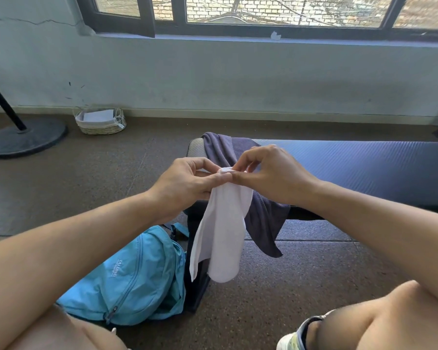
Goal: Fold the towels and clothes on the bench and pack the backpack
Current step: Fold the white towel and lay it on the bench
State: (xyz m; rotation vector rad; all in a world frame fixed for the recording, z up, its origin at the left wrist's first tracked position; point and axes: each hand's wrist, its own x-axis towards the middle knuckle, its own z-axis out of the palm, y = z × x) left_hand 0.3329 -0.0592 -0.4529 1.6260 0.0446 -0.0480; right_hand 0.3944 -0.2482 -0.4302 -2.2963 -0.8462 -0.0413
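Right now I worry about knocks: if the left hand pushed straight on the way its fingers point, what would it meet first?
Probably the right hand, already touching at the white sock's top.

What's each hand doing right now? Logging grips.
Left hand: closed, pinching the white socks at the top.
Right hand: closed, pinching the same socks.

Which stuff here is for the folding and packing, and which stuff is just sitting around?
For the job:
white socks, pinched at the top by the left hand and right hand
dark towel, draped over the bench
blue backpack on the floor

Just sitting around:
wicker basket by the wall
round black stand base
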